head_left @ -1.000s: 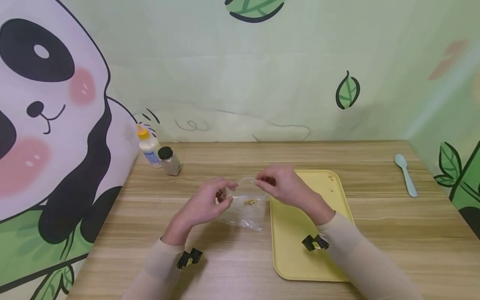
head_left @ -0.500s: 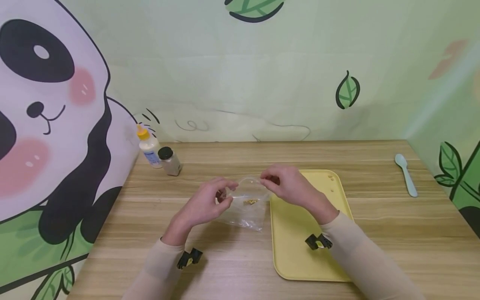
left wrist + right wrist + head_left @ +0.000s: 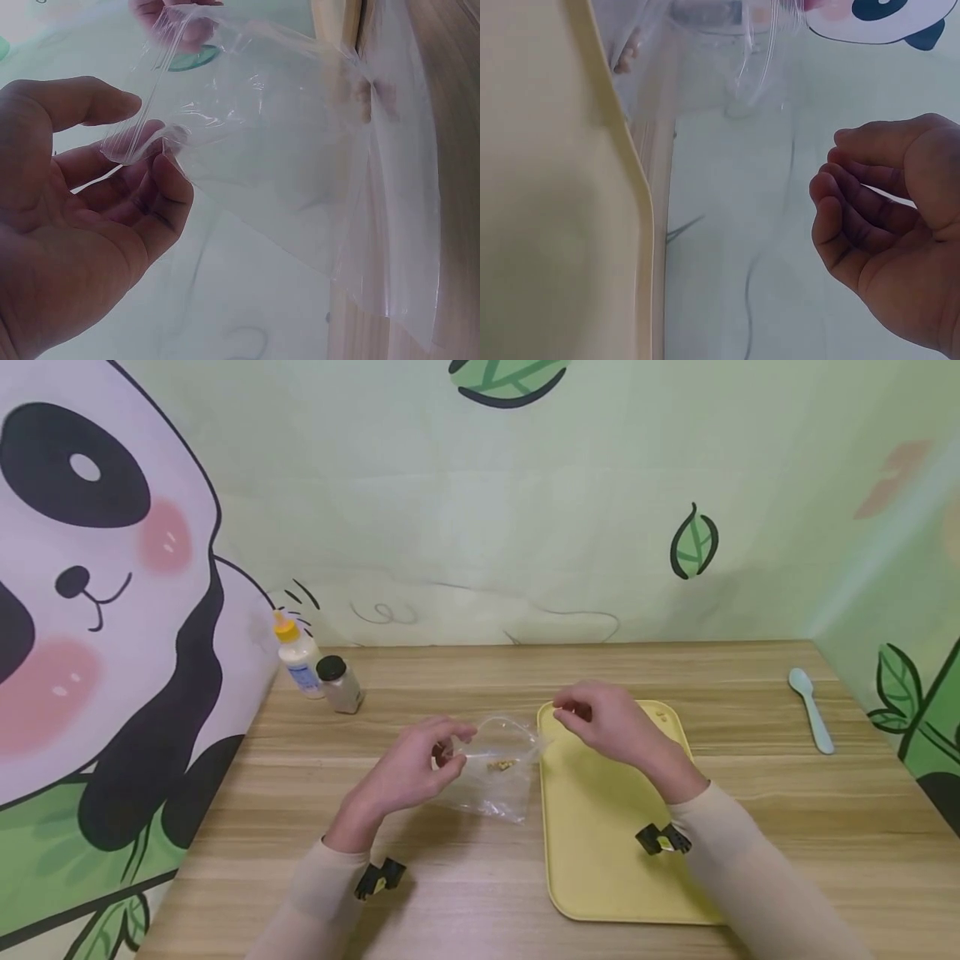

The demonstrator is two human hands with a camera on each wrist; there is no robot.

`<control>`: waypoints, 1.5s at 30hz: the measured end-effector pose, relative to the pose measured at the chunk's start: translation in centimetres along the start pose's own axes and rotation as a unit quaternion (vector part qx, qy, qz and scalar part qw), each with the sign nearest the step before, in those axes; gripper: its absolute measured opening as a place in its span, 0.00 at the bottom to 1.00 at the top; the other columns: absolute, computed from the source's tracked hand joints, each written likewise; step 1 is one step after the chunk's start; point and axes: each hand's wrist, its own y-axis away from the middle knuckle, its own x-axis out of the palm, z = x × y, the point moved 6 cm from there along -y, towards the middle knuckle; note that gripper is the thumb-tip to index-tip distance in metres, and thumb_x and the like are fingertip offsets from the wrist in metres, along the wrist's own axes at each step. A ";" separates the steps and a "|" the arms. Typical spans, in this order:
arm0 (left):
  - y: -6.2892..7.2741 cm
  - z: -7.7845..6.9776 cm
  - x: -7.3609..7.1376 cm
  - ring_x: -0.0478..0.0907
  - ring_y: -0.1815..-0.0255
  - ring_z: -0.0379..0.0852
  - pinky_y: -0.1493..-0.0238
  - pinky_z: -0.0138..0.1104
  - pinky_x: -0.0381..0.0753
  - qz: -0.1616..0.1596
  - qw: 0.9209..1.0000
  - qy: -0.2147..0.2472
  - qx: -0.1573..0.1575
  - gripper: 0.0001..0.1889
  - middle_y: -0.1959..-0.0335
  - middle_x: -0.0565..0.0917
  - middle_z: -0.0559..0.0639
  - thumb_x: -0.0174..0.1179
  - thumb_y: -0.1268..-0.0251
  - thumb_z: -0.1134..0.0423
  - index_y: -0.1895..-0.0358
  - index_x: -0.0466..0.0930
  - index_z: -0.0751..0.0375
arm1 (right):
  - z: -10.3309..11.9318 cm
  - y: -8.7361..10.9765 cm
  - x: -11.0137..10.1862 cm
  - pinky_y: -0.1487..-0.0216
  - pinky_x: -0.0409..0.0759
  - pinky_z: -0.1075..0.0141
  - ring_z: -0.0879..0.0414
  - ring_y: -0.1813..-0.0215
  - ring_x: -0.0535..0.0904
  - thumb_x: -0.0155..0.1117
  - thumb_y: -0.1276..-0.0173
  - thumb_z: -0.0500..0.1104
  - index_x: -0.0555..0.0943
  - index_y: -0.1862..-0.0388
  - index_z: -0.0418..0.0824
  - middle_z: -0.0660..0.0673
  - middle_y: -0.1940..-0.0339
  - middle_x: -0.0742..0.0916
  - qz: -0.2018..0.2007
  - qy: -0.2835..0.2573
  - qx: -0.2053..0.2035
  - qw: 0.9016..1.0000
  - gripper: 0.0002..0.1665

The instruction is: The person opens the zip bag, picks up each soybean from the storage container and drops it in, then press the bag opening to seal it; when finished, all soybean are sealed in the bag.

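Observation:
A clear plastic zip bag (image 3: 487,797) stands on the wooden table with its mouth up and partly open. Small yellowish pieces (image 3: 501,765) lie inside it. My left hand (image 3: 412,764) holds the left side of the bag's mouth; in the left wrist view its curled fingers grip the plastic below the zip strip. My right hand (image 3: 607,722) is apart from the bag, above the upper part of a yellow tray (image 3: 600,860). In the right wrist view, its fingers are loosely curled near the thumb with nothing visible in them. A few small pieces (image 3: 662,717) sit at the tray's far right corner.
At the back left stand a white bottle with a yellow cap (image 3: 300,664) and a small jar with a black lid (image 3: 341,685). A light blue spoon (image 3: 812,710) lies at the far right. A painted wall (image 3: 480,527) rises behind the table.
My right hand has let go of the bag's mouth edge and moved right, over the tray. The left hand and the bag have stayed about where they were.

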 end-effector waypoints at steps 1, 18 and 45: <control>0.0 0.0 0.0 0.73 0.69 0.38 0.66 0.33 0.82 0.000 1.000 0.000 -0.001 0.18 0.58 0.83 0.52 0.62 0.41 0.70 0.45 0.80 0.64 | -0.3 0.1 -0.1 0.66 0.79 0.65 0.59 0.69 0.78 0.65 0.34 0.41 0.86 0.58 0.38 0.48 0.69 0.86 -0.001 0.003 0.003 1.000 0.09; 0.0 0.0 0.1 0.73 0.68 0.38 0.65 0.34 0.82 0.006 1.000 0.004 -0.008 0.18 0.56 0.83 0.52 0.62 0.40 0.70 0.45 0.79 0.64 | -4.3 2.4 -1.8 0.68 0.77 0.65 0.59 0.70 0.76 0.65 0.35 0.39 0.85 0.61 0.38 0.48 0.70 0.85 -0.020 0.032 0.031 0.999 0.06; 0.1 0.2 0.1 0.73 0.68 0.38 0.66 0.33 0.81 0.009 1.000 0.004 -0.011 0.19 0.56 0.82 0.51 0.61 0.40 0.69 0.44 0.79 0.64 | -9.0 4.2 -2.3 0.66 0.78 0.63 0.55 0.68 0.79 0.64 0.35 0.38 0.85 0.58 0.33 0.44 0.69 0.87 -0.003 0.044 0.091 0.995 0.10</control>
